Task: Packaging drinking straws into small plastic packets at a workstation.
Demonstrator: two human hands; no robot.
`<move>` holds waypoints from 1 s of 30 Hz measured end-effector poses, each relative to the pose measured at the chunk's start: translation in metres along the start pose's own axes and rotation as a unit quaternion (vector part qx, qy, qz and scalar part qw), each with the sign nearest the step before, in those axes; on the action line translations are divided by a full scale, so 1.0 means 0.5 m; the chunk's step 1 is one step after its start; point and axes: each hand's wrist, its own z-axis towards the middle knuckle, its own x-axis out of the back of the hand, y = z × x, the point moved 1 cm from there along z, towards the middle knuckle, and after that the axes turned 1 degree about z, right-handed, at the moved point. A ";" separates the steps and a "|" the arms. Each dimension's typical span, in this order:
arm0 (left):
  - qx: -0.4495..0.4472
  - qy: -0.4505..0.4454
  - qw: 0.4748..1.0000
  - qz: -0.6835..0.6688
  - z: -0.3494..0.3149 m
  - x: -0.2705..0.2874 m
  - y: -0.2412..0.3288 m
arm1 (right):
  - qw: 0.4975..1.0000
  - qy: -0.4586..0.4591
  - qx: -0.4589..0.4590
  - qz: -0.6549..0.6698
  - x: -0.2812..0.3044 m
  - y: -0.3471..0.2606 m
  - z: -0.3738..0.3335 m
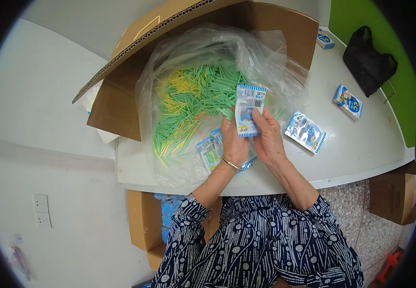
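A small blue-and-white plastic packet (246,126) stands upright in front of me. My right hand (270,139) grips it, thumb flat on its printed face. Close against the packet's left edge is my left hand (234,144), its fingers curled around a few light green sticks (225,114); the packet hides part of these fingers. Just beyond, a large heap of thin green and yellow sticks (193,101) lies in a clear plastic bag (157,72). Under my left wrist, more packets (209,153) lie on the white table (140,165), some showing green sticks through a clear window.
An open cardboard box (301,38) lies around the bag. To the right are a flat packet (306,132), a small printed box (348,102), another small box (325,39) and a black bag (370,62). Below the table edge stands a carton (143,221) with blue packs.
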 end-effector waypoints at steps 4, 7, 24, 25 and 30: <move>0.025 -0.029 0.999 -0.005 0.029 0.022 0.073 | 0.985 0.002 0.050 -0.166 0.030 -0.045 0.000; -0.050 -0.036 0.998 -0.013 0.056 0.030 0.128 | 0.966 -0.037 -0.010 -0.257 0.049 -0.065 0.000; -0.032 -0.206 0.964 0.163 0.021 0.047 0.137 | 0.917 -0.175 -0.138 -0.332 0.090 -0.020 0.019; -0.047 -0.207 0.956 0.202 0.021 0.051 0.134 | 0.916 -0.177 -0.134 -0.334 0.093 -0.019 0.019; -0.029 -0.195 0.969 0.150 0.047 0.051 0.143 | 0.911 -0.179 -0.146 -0.342 0.090 -0.029 0.018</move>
